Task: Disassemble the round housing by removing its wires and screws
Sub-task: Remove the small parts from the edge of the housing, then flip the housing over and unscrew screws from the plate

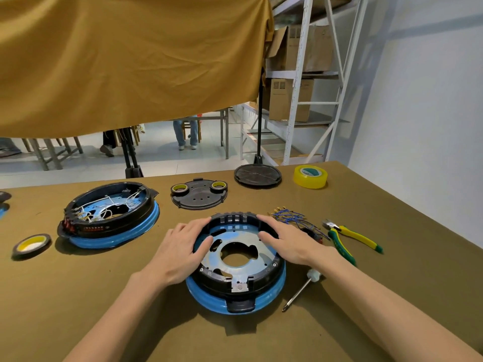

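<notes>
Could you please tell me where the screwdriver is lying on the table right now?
The screwdriver lies on the table just right of the near round housing, below the right hand and near the green-and-yellow pliers.

Mustard cloth [125,56] hung as a backdrop above the olive-covered table [78,296]. White metal shelving [295,82] holding cardboard boxes [290,99] at right. Plain white wall [423,87]. Pale floor [162,158] beyond, with wooden stools [52,152] and seated people's legs [186,134].

Round housing [236,265] flat on table, black ring on blue rim, seemingly wireless; blue wires [292,218] heaped just beside.
</notes>
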A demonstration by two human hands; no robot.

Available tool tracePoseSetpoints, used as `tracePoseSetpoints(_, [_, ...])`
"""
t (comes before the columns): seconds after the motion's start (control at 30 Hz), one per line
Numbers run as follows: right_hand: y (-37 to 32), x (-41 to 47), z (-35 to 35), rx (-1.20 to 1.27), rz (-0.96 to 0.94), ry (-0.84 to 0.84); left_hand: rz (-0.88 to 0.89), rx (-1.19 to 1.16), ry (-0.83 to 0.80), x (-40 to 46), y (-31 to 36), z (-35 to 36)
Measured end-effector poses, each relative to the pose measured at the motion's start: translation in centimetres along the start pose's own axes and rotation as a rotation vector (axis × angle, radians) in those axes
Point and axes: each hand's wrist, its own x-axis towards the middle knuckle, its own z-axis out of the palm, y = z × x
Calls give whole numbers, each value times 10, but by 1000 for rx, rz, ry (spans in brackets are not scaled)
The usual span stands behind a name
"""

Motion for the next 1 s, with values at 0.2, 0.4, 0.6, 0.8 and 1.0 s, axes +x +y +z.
tracePoseSetpoints(0.2, [-5,-20,2,-70,-3,63,-14,-144,-9,-26,7,0])
tracePoseSetpoints(0.4, [1,-45,22,248,-10,89,-14,-286,65,-56,9,17])
tracePoseSetpoints(0.6, [7,-69,36,-3,-225,290,155,-179,165,-72,15,24])
tracePoseSetpoints(0.8, [-14,-63,32,241,-320,337,161,-238,213,-71,23,15])
tracePoseSetpoints(1.0, [-48,-55,-12,582,-358,408,-15,-684,351,-58,39,-21])
